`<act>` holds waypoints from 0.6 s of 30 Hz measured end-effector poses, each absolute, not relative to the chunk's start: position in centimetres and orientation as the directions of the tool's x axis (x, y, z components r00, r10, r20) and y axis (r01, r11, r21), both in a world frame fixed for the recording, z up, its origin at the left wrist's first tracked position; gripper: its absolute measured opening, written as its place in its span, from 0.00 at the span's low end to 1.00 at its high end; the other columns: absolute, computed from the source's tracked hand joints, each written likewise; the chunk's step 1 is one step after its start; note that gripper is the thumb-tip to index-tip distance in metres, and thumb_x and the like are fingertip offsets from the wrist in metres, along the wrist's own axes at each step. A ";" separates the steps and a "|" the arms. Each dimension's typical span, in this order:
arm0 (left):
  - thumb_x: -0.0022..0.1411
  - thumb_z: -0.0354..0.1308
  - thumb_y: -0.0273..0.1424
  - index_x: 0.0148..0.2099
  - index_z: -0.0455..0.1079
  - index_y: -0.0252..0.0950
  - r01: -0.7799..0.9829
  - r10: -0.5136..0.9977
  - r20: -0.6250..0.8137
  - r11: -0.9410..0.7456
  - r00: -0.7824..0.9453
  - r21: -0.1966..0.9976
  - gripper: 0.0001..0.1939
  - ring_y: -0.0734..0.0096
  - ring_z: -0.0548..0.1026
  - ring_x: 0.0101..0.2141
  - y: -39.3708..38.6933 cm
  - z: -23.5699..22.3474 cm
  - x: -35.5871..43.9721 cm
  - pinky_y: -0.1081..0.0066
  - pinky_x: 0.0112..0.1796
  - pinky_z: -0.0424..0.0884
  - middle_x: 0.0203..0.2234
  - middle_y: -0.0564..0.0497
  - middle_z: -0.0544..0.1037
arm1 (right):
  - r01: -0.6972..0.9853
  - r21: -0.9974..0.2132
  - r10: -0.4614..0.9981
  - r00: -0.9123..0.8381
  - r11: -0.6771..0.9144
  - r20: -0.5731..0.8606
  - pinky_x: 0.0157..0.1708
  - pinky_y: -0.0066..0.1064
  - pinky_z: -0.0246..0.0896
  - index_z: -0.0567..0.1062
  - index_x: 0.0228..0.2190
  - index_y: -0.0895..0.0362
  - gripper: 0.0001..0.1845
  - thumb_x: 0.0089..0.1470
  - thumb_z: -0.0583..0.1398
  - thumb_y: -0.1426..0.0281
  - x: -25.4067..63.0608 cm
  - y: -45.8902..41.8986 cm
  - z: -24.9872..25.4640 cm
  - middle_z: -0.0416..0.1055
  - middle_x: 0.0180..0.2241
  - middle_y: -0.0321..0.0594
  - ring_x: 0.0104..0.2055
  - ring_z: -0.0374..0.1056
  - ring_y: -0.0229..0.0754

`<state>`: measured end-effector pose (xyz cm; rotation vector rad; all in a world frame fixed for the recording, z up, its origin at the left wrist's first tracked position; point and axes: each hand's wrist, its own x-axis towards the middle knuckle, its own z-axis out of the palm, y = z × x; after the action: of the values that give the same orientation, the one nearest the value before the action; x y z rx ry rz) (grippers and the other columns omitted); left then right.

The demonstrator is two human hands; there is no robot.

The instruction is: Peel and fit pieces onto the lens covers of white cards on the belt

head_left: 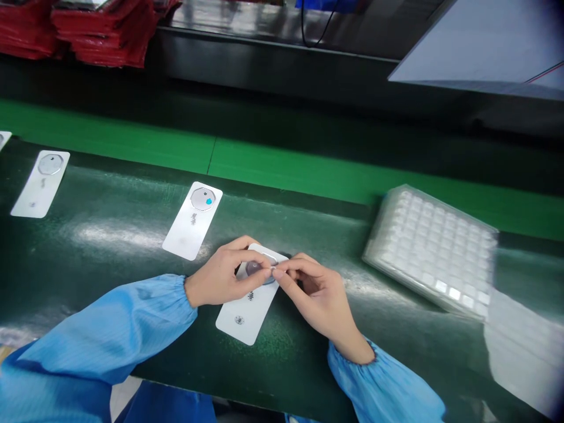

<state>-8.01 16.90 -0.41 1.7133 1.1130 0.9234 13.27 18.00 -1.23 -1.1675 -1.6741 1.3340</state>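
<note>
A white round-cornered card [238,314] with dark print and a round, shiny piece at its top lies on the green work surface between my hands. My left hand [229,270] reaches over its upper part, thumb and forefinger pinched together. From the other side my right hand [315,288] meets it in a pinch, the fingertips of both almost touching. Whatever small pale thing is between the fingertips is too small to make out. Farther left lies a second white card [185,235] with an octagonal silvery piece and a blue dot.
Another similar card [37,197] lies far left, with a card corner [3,138] at the edge. On the right are a clear tray [434,252] of small white pieces and a white sheet [524,346]. Red packets [106,35] are stacked at the back, beyond a green strip [282,176].
</note>
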 end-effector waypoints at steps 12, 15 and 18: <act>0.67 0.60 0.29 0.39 0.77 0.37 0.318 0.922 0.116 -0.244 0.370 0.916 0.05 0.73 0.72 0.31 16.7 -0.7 -7.9 0.70 0.36 0.72 0.37 0.49 0.73 | 0.328 -0.937 0.921 -0.389 0.118 -0.020 0.22 0.31 0.47 0.82 0.31 0.55 0.12 0.61 0.65 0.61 13.5 18.1 -0.5 0.54 0.21 0.31 0.22 0.51 0.35; 0.66 0.60 0.29 0.39 0.78 0.37 0.332 0.917 0.105 -0.243 0.384 0.911 0.05 0.74 0.72 0.30 16.7 -0.7 -7.9 0.71 0.35 0.72 0.37 0.50 0.72 | 0.348 -0.928 0.912 -0.408 0.130 -0.026 0.21 0.31 0.47 0.81 0.30 0.55 0.12 0.61 0.66 0.61 13.6 18.2 0.0 0.53 0.19 0.30 0.22 0.50 0.35; 0.67 0.60 0.28 0.39 0.78 0.36 0.327 0.918 0.109 -0.245 0.382 0.913 0.05 0.74 0.72 0.30 16.6 -0.7 -7.9 0.71 0.35 0.72 0.37 0.50 0.72 | 0.380 -0.912 0.901 -0.434 0.155 -0.028 0.21 0.30 0.49 0.80 0.30 0.55 0.12 0.62 0.65 0.60 13.8 18.3 0.4 0.53 0.20 0.31 0.22 0.51 0.35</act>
<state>-7.85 16.63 -0.74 1.7720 1.0917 0.8546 13.78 18.29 0.39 -1.2147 -1.8955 1.2513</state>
